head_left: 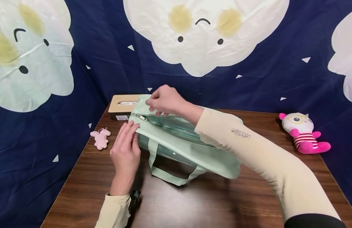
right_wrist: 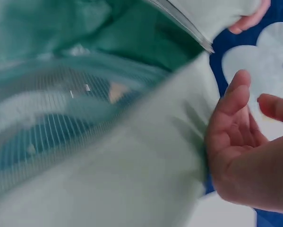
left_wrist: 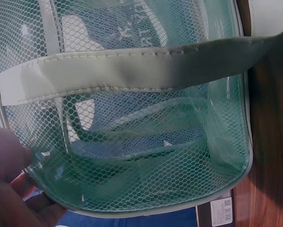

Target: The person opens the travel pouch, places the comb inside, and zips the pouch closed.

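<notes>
A mint-green bag (head_left: 221,158) with mesh sides lies on the table, its top zipper undone and the opening gaping. My left hand (head_left: 125,148) holds its left corner, fingers over the top edge. In the left wrist view the left thumb and fingers (left_wrist: 37,208) pinch the rim beside the mesh (left_wrist: 146,184). The metal zipper pull (head_left: 141,117) sits at the left end of the opening. Over the far panel hovers my right hand (head_left: 168,99), fingers loosely bent. In the right wrist view nothing shows between those fingers (right_wrist: 233,101). A strap handle (head_left: 170,180) hangs at the front.
Behind the bag's left end stands a tissue box (head_left: 123,106) with a wooden top. A small pink plush (head_left: 101,138) lies at the left table edge. A pink and white doll (head_left: 304,134) sits at the right. Dark blue cloth (head_left: 99,63) hangs around the table.
</notes>
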`<state>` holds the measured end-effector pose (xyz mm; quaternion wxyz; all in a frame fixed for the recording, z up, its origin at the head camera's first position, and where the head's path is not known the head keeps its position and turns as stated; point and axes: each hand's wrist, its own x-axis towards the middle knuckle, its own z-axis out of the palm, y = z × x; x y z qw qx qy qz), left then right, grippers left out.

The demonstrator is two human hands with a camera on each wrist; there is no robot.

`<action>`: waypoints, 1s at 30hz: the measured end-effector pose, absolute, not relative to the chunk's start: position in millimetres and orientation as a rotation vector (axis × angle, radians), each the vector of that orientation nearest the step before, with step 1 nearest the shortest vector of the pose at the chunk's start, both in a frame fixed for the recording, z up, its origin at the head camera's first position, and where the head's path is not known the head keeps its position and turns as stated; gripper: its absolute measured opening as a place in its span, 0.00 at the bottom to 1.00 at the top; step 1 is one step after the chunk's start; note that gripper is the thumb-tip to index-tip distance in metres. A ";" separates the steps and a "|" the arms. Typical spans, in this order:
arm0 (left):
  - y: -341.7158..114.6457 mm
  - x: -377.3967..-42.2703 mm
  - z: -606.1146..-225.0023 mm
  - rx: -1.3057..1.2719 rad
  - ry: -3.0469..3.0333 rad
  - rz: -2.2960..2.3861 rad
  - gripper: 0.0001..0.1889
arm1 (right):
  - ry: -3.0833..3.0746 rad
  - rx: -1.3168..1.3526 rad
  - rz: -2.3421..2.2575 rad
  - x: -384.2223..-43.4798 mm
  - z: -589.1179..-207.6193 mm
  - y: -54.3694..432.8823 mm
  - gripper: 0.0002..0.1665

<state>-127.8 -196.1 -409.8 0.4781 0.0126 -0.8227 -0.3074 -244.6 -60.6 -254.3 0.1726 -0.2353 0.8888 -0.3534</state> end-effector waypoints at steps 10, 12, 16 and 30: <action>-196.7 -128.9 -408.2 0.066 -2.009 -0.730 0.10 | 2.953 -1.516 -1.073 -205.1 -226.2 11.5 0.21; -195.8 -128.9 -408.4 0.066 -2.011 -0.734 0.10 | 3.049 -1.687 -1.128 -200.8 -232.5 38.1 0.21; -194.4 -128.7 -409.7 0.056 -2.019 -0.736 0.10 | 3.249 -1.728 -1.288 -197.5 -255.2 96.9 0.24; -194.8 -127.4 -410.1 0.047 -2.024 -0.710 0.11 | 3.468 -0.615 -0.929 -157.4 -383.4 290.6 0.56</action>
